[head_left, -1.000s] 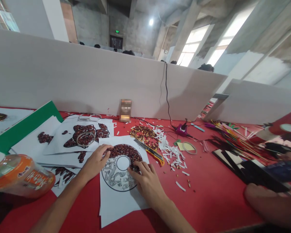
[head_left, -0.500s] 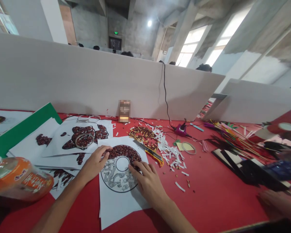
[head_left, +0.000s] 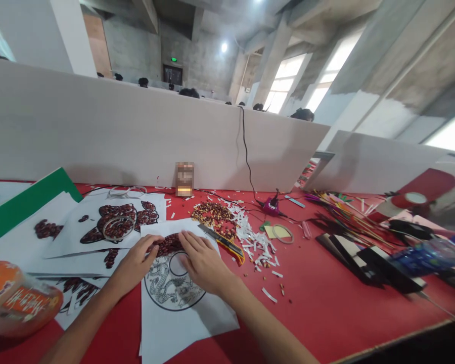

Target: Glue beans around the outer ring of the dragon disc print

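Observation:
A white sheet (head_left: 182, 338) with a printed ring holding a dragon drawing (head_left: 174, 290) lies before me. Dark red beans (head_left: 170, 244) cover the upper part of the ring. My right hand (head_left: 205, 260) rests flat over the right side of the beans, its fingers stretched out. At the left end of the bean band is my left hand (head_left: 134, 263), thumb and forefinger apart around the edge beans. Just right of the sheet lies a yellow and black utility knife (head_left: 225, 243), next to a heap of mixed beans and kernels (head_left: 212, 214).
White paper strips (head_left: 254, 235) are scattered right of the knife. A tape roll (head_left: 119, 228) lies on a bean picture at left, near an orange-labelled jar (head_left: 23, 301). Farther right are a purple plug adapter (head_left: 271, 205), a black box (head_left: 382, 268) and a blue bottle (head_left: 420, 258).
My right hand has moved up and left onto the beans, its fingers straightened. My left hand stays by the band's left end. The camera view has turned right.

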The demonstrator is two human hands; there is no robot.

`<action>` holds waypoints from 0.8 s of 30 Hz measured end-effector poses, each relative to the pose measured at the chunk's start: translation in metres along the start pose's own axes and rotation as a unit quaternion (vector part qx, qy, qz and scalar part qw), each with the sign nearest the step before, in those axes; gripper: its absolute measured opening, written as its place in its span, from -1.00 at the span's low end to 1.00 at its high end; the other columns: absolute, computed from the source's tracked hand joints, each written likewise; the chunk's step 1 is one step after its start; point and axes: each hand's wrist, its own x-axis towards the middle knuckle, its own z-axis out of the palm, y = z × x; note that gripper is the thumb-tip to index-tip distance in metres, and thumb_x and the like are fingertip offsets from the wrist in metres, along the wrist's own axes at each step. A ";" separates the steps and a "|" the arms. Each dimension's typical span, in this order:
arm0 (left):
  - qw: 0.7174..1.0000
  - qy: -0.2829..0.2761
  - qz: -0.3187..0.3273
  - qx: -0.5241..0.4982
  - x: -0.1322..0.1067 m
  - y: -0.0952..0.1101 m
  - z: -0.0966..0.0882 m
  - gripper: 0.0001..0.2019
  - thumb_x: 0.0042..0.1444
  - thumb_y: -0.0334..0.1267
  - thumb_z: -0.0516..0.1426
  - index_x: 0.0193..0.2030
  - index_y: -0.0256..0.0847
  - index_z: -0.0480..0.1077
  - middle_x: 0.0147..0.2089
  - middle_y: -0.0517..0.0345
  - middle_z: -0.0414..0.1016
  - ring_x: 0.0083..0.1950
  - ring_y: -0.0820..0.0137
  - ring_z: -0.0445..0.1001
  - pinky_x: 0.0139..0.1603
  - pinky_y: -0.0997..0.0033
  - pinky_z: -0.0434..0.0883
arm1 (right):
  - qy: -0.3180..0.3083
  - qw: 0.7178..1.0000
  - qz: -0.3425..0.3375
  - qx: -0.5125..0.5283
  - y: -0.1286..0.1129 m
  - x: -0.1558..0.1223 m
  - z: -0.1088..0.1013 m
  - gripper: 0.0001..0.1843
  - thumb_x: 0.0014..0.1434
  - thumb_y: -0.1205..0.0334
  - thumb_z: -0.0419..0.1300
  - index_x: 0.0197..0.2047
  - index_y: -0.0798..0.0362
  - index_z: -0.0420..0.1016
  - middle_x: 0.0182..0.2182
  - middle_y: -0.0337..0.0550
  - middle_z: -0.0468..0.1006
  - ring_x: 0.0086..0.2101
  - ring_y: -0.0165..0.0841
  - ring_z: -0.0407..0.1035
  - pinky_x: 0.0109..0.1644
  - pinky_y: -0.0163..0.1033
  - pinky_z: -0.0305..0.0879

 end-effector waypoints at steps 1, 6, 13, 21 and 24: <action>1.000 0.000 -0.002 0.000 0.000 -0.002 0.000 -0.69 0.36 -0.10 -0.05 0.05 -0.13 0.42 0.10 -0.02 0.51 0.16 0.19 0.47 0.25 0.07 0.39 | -0.006 1.000 -0.008 -0.001 0.003 0.011 0.006 -0.36 0.48 0.01 -0.11 0.50 0.10 -0.04 0.43 0.04 0.11 0.40 -0.23 -0.02 0.42 -0.01 0.06; 0.998 0.034 -0.048 -0.010 -0.003 -0.009 0.000 -0.65 0.37 -0.09 -0.08 0.12 -0.12 0.38 0.10 0.00 0.53 0.11 0.22 0.52 0.20 0.12 0.43 | -0.034 0.999 -0.036 0.012 0.016 0.036 0.034 -0.22 0.45 -0.21 -0.16 0.51 0.14 -0.08 0.45 0.06 0.04 0.43 -0.20 -0.10 0.47 0.05 -0.09; 0.998 0.036 -0.057 0.007 -0.002 -0.004 0.001 -0.64 0.36 -0.04 -0.07 0.11 -0.13 0.39 0.10 -0.01 0.53 0.11 0.20 0.52 0.20 0.11 0.43 | 0.001 0.995 -0.019 0.094 0.017 0.034 0.039 -0.29 0.46 -0.16 -0.14 0.48 0.11 0.04 0.42 0.03 0.14 0.41 -0.19 -0.04 0.49 0.07 -0.17; 0.997 0.027 -0.074 0.006 -0.003 -0.005 0.002 -0.63 0.36 -0.01 -0.04 0.14 -0.09 0.38 0.14 0.03 0.52 0.11 0.23 0.53 0.15 0.17 0.47 | 0.093 0.970 0.185 0.131 0.118 0.046 -0.020 -0.58 0.43 0.31 -0.13 0.11 0.06 0.51 -0.02 -0.02 0.61 -0.05 -0.27 0.48 0.06 -0.16 0.35; 0.997 0.032 -0.068 0.015 -0.002 -0.003 0.002 -0.64 0.35 -0.03 -0.03 0.14 -0.10 0.39 0.12 0.02 0.53 0.09 0.23 0.54 0.11 0.20 0.49 | 0.036 0.977 0.188 0.096 0.150 0.046 -0.032 -0.71 0.29 0.38 0.07 -0.10 0.04 0.61 -0.20 -0.09 0.65 -0.19 -0.27 0.50 -0.04 -0.23 0.34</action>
